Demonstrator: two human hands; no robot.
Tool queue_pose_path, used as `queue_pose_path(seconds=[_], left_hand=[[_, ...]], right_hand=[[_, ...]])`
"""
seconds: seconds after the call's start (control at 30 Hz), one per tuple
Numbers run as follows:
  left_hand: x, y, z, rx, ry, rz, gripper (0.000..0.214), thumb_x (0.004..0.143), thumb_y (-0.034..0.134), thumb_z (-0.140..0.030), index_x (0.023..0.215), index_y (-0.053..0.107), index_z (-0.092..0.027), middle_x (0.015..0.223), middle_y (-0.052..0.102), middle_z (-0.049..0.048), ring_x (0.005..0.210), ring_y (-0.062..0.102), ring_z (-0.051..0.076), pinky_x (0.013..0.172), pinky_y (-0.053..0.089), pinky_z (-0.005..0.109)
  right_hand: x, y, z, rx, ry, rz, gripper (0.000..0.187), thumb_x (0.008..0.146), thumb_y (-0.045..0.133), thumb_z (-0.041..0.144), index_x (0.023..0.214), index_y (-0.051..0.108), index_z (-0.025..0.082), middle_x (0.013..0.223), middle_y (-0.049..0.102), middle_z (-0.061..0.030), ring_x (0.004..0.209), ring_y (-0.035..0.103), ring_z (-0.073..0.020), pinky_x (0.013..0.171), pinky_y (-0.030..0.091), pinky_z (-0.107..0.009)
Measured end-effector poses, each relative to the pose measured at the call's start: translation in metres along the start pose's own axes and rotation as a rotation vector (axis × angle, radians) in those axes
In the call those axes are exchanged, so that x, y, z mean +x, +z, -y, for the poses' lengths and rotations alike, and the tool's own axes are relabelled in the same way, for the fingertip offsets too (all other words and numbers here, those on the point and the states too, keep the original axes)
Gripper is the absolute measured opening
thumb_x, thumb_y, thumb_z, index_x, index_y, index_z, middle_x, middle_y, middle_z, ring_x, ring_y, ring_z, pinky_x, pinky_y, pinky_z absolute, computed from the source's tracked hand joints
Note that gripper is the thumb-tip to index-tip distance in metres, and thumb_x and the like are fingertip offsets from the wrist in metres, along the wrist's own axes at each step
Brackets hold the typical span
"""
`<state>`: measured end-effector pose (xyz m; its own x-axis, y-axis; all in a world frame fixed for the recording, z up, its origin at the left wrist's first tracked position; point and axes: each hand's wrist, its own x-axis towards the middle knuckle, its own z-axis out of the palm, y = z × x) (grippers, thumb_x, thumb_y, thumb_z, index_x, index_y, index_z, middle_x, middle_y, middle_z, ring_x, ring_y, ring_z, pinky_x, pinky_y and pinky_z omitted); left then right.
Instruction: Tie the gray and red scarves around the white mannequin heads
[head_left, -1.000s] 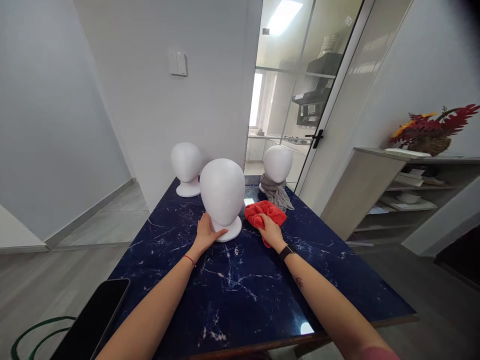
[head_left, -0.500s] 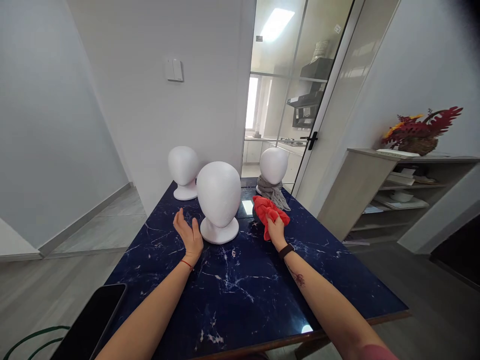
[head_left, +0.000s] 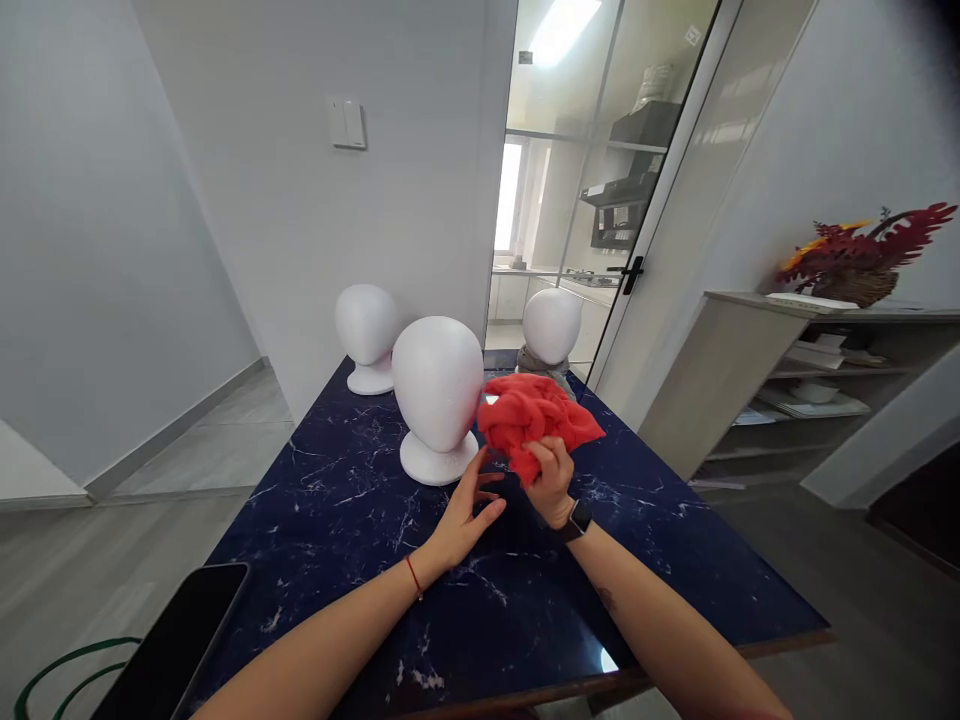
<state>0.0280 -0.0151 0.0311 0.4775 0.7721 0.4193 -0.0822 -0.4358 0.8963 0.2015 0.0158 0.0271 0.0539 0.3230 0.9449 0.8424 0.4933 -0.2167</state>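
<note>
Bunched red cloth, perhaps a scarf, (head_left: 536, 415) is gripped in my right hand (head_left: 551, 482) above the table's right half. My left hand (head_left: 461, 518) is open, its fingers apart, just in front of the nearest white mannequin head (head_left: 437, 385) and below the cloth. That head stands upright on its round base. Behind it to the left is a second white head (head_left: 366, 325). At the back right stands a third white head (head_left: 553, 325) with a grey scarf (head_left: 541, 366) around its neck, partly hidden by the red cloth.
The heads stand on a dark blue marbled table (head_left: 352, 560). A black phone (head_left: 176, 640) is at its left front corner, near a green cable (head_left: 71, 660). A shelf unit (head_left: 675, 390) with a flower basket (head_left: 855, 280) stands to the right; a glass door (head_left: 570, 170) is behind.
My right hand has lifted the red cloth off the table and drawn it nearer, and it spreads wider. My left hand has moved right, from the near head's left side to its front.
</note>
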Motion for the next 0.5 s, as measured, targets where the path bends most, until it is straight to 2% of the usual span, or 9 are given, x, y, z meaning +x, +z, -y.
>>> queue_pose_path(seconds=[0.07,0.13,0.23,0.3,0.33,0.37,0.4,0.43,0.5], left_hand=[[-0.001,-0.001,0.004,-0.189,-0.067,-0.028,0.069,0.084,0.054,-0.039,0.143,0.021,-0.026,0.147,0.032,0.0099,0.118,0.050,0.024,0.098,0.043,0.041],[-0.002,-0.002,0.012,-0.293,-0.131,-0.061,0.066,0.081,0.058,-0.042,0.139,0.033,-0.023,0.141,0.042,0.0096,0.122,0.047,0.026,0.104,0.037,0.042],[-0.003,-0.002,0.026,-0.373,-0.252,-0.091,0.058,0.077,0.062,-0.044,0.127,0.051,-0.018,0.126,0.057,0.0106,0.124,0.046,0.028,0.107,0.033,0.044],[-0.002,0.001,0.032,-0.415,-0.309,-0.105,0.054,0.076,0.063,-0.044,0.122,0.055,-0.017,0.122,0.061,0.0106,0.122,0.048,0.028,0.106,0.033,0.045],[-0.002,0.002,0.032,-0.430,-0.322,-0.115,0.053,0.076,0.064,-0.043,0.121,0.056,-0.017,0.122,0.061,0.0102,0.122,0.048,0.028,0.106,0.033,0.044],[-0.001,0.003,0.032,-0.443,-0.327,-0.127,0.052,0.075,0.064,-0.043,0.121,0.057,-0.018,0.122,0.061,0.0097,0.122,0.048,0.028,0.107,0.033,0.044],[0.000,0.003,0.031,-0.454,-0.326,-0.139,0.051,0.076,0.063,-0.043,0.120,0.058,-0.018,0.123,0.061,0.0092,0.122,0.048,0.027,0.107,0.033,0.043],[0.001,0.003,0.030,-0.466,-0.320,-0.149,0.050,0.076,0.062,-0.043,0.120,0.058,-0.017,0.125,0.060,0.0087,0.122,0.048,0.027,0.107,0.033,0.042],[0.002,0.003,0.027,-0.479,-0.297,-0.171,0.048,0.078,0.058,-0.044,0.118,0.059,-0.017,0.127,0.059,0.0076,0.122,0.048,0.027,0.107,0.033,0.042]], right_hand=[[-0.011,-0.007,0.010,0.031,-0.126,0.058,0.009,0.082,0.052,0.021,0.087,0.059,0.025,0.071,0.056,-0.0021,0.064,0.054,-0.0152,0.058,0.045,-0.028],[-0.021,-0.017,0.019,0.057,-0.264,0.185,0.016,0.083,0.051,0.018,0.090,0.061,0.028,0.068,0.057,-0.0005,0.061,0.055,-0.0152,0.057,0.045,-0.028],[-0.029,-0.038,0.030,0.074,-0.438,0.606,0.032,0.083,0.046,0.014,0.104,0.061,0.034,0.078,0.064,-0.0005,0.070,0.060,-0.0172,0.066,0.049,-0.030],[-0.031,-0.051,0.033,0.114,-0.460,0.872,0.031,0.085,0.048,0.022,0.112,0.058,0.034,0.090,0.067,-0.0015,0.079,0.062,-0.0188,0.075,0.050,-0.032],[-0.031,-0.056,0.032,0.151,-0.435,0.928,0.029,0.085,0.051,0.031,0.114,0.057,0.033,0.093,0.067,-0.0025,0.082,0.063,-0.0195,0.077,0.051,-0.032],[-0.031,-0.059,0.031,0.198,-0.393,0.914,0.033,0.084,0.052,0.041,0.114,0.057,0.030,0.094,0.066,-0.0038,0.082,0.063,-0.0203,0.077,0.051,-0.033],[-0.032,-0.061,0.028,0.251,-0.332,0.845,0.040,0.082,0.052,0.050,0.114,0.056,0.027,0.091,0.065,-0.0048,0.080,0.063,-0.0207,0.075,0.052,-0.033],[-0.032,-0.061,0.026,0.301,-0.255,0.734,0.044,0.082,0.049,0.055,0.113,0.055,0.024,0.087,0.064,-0.0049,0.075,0.063,-0.0201,0.071,0.052,-0.033],[-0.030,-0.060,0.020,0.322,-0.059,0.462,0.040,0.086,0.045,0.049,0.113,0.052,0.021,0.083,0.061,-0.0044,0.068,0.060,-0.0176,0.063,0.052,-0.032]])
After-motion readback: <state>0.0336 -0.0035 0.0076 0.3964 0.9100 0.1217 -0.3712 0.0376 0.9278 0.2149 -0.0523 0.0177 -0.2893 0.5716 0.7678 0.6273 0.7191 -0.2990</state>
